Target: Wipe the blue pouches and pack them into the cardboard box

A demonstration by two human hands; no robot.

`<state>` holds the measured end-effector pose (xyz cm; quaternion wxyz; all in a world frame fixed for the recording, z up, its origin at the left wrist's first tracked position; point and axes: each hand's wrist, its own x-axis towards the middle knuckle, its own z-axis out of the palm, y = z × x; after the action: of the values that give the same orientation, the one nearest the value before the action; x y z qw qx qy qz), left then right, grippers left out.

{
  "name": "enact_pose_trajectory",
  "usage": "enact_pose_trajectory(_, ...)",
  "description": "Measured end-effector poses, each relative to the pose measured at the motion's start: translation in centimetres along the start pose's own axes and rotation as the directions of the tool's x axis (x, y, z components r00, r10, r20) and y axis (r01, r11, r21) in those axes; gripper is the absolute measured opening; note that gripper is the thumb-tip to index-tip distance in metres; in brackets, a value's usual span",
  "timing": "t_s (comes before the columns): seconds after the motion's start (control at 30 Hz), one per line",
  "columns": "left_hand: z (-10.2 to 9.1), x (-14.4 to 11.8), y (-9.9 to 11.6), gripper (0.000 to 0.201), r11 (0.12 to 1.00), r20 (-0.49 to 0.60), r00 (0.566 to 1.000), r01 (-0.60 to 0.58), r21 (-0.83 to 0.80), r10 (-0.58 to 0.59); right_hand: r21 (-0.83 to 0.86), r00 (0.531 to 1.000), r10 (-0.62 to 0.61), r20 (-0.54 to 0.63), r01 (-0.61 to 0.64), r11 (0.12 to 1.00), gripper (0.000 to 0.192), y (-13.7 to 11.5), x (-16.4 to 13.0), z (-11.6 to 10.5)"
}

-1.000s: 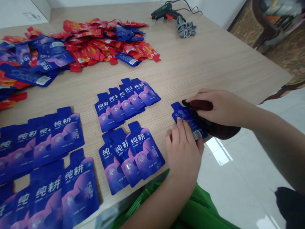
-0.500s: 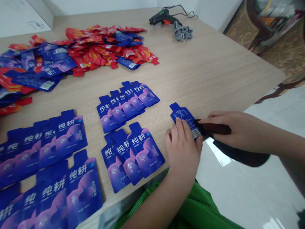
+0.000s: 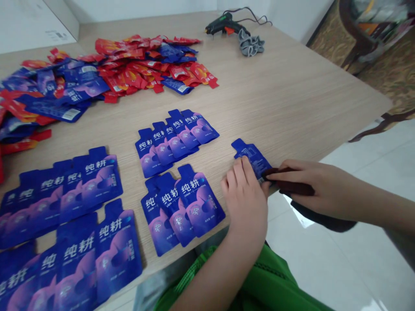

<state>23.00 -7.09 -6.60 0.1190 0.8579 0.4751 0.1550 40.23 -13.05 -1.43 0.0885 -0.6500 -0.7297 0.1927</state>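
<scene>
A blue pouch (image 3: 254, 156) with printed small text lies back-side up near the table's edge. My left hand (image 3: 244, 194) rests on it, fingers laid across its lower part and thumb apart at its corner. My right hand (image 3: 304, 185) is closed around a dark brown, handle-like tool (image 3: 293, 182), whose tip touches the pouch's bottom corner. A rounded black part (image 3: 324, 218) shows below that hand; whether it belongs to the tool I cannot tell. To the left are overlapping blue-purple pouches, front side up, in a nearer group (image 3: 201, 207) and a farther group (image 3: 175, 138).
More blue pouches overlap in rows (image 3: 100, 181) at the left. Behind them spreads a mixed heap of red and blue pouches (image 3: 129, 73). A glue gun (image 3: 223, 25) with a cord and a grey scrunchie (image 3: 251, 44) lie at the back. A white box (image 3: 39, 21) stands back left.
The view has shifted slightly. My left hand has slid a little lower on the pouch, and the tool in my right hand now covers more of the barcode corner.
</scene>
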Motion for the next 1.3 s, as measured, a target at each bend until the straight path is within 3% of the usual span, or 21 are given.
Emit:
enact_pose_trajectory(0.1, 0.2, 0.0, 0.1, 0.079, 1.0, -0.013, 1.0, 0.017, 0.024, -0.017, 0.022, 0.997, 0.068, 0.022, -0.068, 0.997, 0.043, -0.4, 0.6, -0.8)
enact_pose_trajectory(0.23, 0.3, 0.0, -0.1, 0.082, 0.998, -0.011, 1.0, 0.019, 0.054, -0.018, -0.052, 0.991, 0.105, -0.083, -0.11, 0.993, 0.041, -1.5, 5.0, -1.3)
enact_pose_trajectory(0.37, 0.3, 0.0, -0.2, 0.084, 0.997, -0.01, 0.999, 0.042, 0.064, -0.042, -0.157, 0.998, 0.062, -0.019, -0.064, 0.986, 0.042, -2.0, 7.5, -0.8)
enact_pose_trajectory(0.53, 0.1, 0.1, -0.1, 0.082, 0.996, -0.018, 0.998, 0.062, 0.071, -0.061, -0.119, 1.0, -0.027, 0.011, 0.028, 0.993, 0.037, -0.9, 4.5, -0.7)
enact_pose_trajectory(0.63, 0.0, 0.2, 0.1, 0.086, 0.993, -0.021, 0.998, 0.069, 0.094, -0.067, -0.084, 1.0, -0.009, 0.003, 0.01, 0.996, 0.04, -0.2, 2.2, -0.8)
enact_pose_trajectory(0.7, 0.0, 0.3, 0.4, 0.086, 0.991, -0.014, 0.998, 0.064, 0.116, -0.063, -0.092, 0.998, 0.034, -0.061, -0.04, 0.995, 0.04, -0.1, 1.3, -0.5)
enact_pose_trajectory(0.8, 0.0, 0.1, 0.4, 0.078, 0.991, -0.004, 0.999, 0.054, 0.122, -0.054, -0.103, 0.984, 0.098, -0.146, -0.114, 0.988, 0.041, -0.1, 0.9, 0.5)
enact_pose_trajectory(0.93, 0.0, 0.0, -0.1, 0.069, 0.987, 0.0, 0.996, -0.091, 0.13, 0.092, -0.078, 0.983, 0.123, -0.133, -0.135, 0.988, 0.041, -0.1, 1.1, 1.2)
enact_pose_trajectory(1.03, -0.4, 0.1, -0.7, 0.066, 0.977, 0.066, 0.983, -0.179, 0.116, 0.172, -0.06, 0.986, 0.124, -0.113, -0.131, 0.99, 0.04, 0.0, 1.1, 0.9)
enact_pose_trajectory(1.13, -1.0, 0.2, -0.9, 0.064, 0.985, 0.093, 0.986, -0.148, 0.086, 0.14, -0.033, 0.984, 0.133, -0.121, -0.138, 0.99, 0.039, -0.1, 0.8, 0.4)
enact_pose_trajectory(1.3, -1.3, -0.1, 0.2, 0.067, 0.987, 0.047, 0.997, -0.071, 0.145, 0.065, -0.006, 0.976, 0.137, -0.167, -0.14, 0.99, 0.038, 0.0, 0.2, 0.1)
